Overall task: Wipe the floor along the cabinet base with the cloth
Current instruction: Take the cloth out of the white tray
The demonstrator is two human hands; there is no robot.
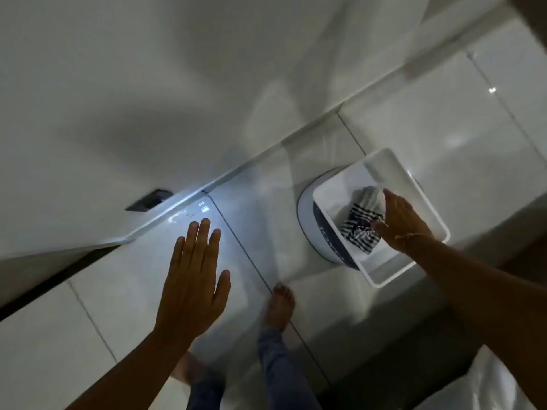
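Observation:
A striped black-and-white cloth (361, 224) lies crumpled inside a white rectangular tub (420, 196) on the right. My right hand (399, 223) reaches into the tub and rests on the cloth, with its fingers partly hidden behind the hand. My left hand (194, 279) hovers flat over the pale floor tiles (118, 291), fingers spread and holding nothing. The white cabinet front (148, 99) fills the upper left, and its base edge (251, 161) runs diagonally across the floor.
The tub sits on a round white and dark blue stool or device (309, 214). My bare feet (279, 306) stand on the tiles between the hands. A dark handle recess (149, 199) marks the cabinet. A white bag (488, 386) is at the bottom right.

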